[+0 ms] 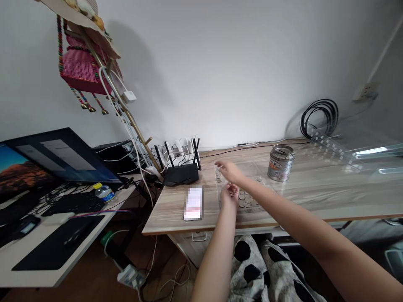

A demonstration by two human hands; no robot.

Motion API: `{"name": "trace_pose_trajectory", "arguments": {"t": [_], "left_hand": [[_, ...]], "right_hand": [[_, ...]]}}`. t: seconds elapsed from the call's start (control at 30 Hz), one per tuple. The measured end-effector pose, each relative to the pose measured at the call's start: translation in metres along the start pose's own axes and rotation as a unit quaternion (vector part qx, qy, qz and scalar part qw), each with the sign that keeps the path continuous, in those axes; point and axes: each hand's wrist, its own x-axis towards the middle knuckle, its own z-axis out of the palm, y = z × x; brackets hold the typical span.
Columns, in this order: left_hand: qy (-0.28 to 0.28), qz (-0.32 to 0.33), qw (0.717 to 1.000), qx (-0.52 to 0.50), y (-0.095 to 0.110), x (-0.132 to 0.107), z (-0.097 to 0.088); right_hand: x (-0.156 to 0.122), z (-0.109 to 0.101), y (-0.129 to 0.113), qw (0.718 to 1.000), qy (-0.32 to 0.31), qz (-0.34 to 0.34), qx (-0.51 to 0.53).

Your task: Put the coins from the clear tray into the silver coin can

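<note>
A clear flat tray or sheet [256, 168] lies on the wooden desk, with several silvery coins [244, 201] grouped on its near part. A few more coins [218, 177] lie along its left edge. My left hand [229, 193] is over the tray with its fingers curled in; a small thing seems to be in them, too small to name. Beyond it, my right hand [229, 171] reaches over the tray's far left corner, its fingers bent and close together. Whatever its fingertips hold is hidden. A printed metal tin [281, 163] with a slotted lid stands right of the tray.
Left of the tray lies a phone [193, 203] with a blurred screen. A black router [181, 174] stands behind it. Coiled black cable [319, 118] leans on the wall at the right. A second desk at the left bears a monitor [64, 157] and a yellow-capped bottle [103, 193].
</note>
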Motion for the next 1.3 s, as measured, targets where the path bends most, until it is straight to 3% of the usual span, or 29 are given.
{"name": "trace_pose_trajectory", "arguments": {"t": [0.03,0.1,0.2,0.33,0.57,0.67,0.73,0.8,0.87,0.93,0.97,1.03,1.13,1.23,1.3], "left_hand": [[0.005,-0.01,1.0,-0.006,0.0,-0.001,0.001],[0.007,-0.023,1.0,-0.018,0.002,-0.002,0.001],[-0.001,-0.025,0.999,-0.042,0.008,-0.004,0.001],[-0.029,-0.027,0.998,-0.043,0.01,-0.005,0.0],[-0.029,-0.015,0.999,-0.039,0.008,-0.004,0.0],[-0.015,-0.036,0.999,-0.009,0.006,-0.004,-0.001],[-0.011,-0.045,0.999,0.006,0.005,-0.005,-0.001],[-0.013,-0.039,0.999,0.011,0.003,-0.007,-0.001],[-0.022,-0.032,0.999,0.016,0.002,-0.01,0.001],[-0.047,-0.047,0.997,0.027,0.002,-0.012,0.003],[-0.065,-0.063,0.995,0.033,0.001,-0.012,0.004],[-0.107,-0.105,0.988,0.043,0.001,-0.012,0.006],[-0.138,-0.146,0.979,0.045,0.002,-0.01,0.006],[-0.132,-0.154,0.978,0.041,0.004,-0.009,0.004],[-0.132,-0.153,0.978,0.048,0.005,-0.01,0.004]], "right_hand": [[-0.005,-0.001,0.017,0.997,-0.001,0.061,0.055],[-0.022,0.003,0.044,0.989,-0.05,0.111,0.078],[-0.055,0.016,0.063,0.987,-0.121,0.081,0.067],[-0.08,0.027,0.059,0.981,-0.176,0.053,0.057],[-0.071,0.028,0.043,0.961,-0.245,0.08,0.099],[-0.069,0.014,0.05,0.968,-0.212,0.081,0.111],[-0.068,-0.008,0.067,0.976,-0.156,0.097,0.115],[-0.067,-0.038,0.093,0.981,-0.058,0.152,0.102],[-0.066,-0.066,0.117,0.966,0.061,0.248,0.042],[-0.067,-0.082,0.127,0.949,0.111,0.295,0.002],[-0.067,-0.083,0.124,0.954,0.101,0.283,0.007],[-0.067,-0.071,0.103,0.978,0.035,0.195,0.063],[-0.068,-0.032,0.055,0.984,-0.075,0.063,0.151],[-0.067,-0.001,0.023,0.978,-0.112,0.025,0.177],[-0.063,0.001,0.021,0.977,-0.113,0.039,0.179]]}}
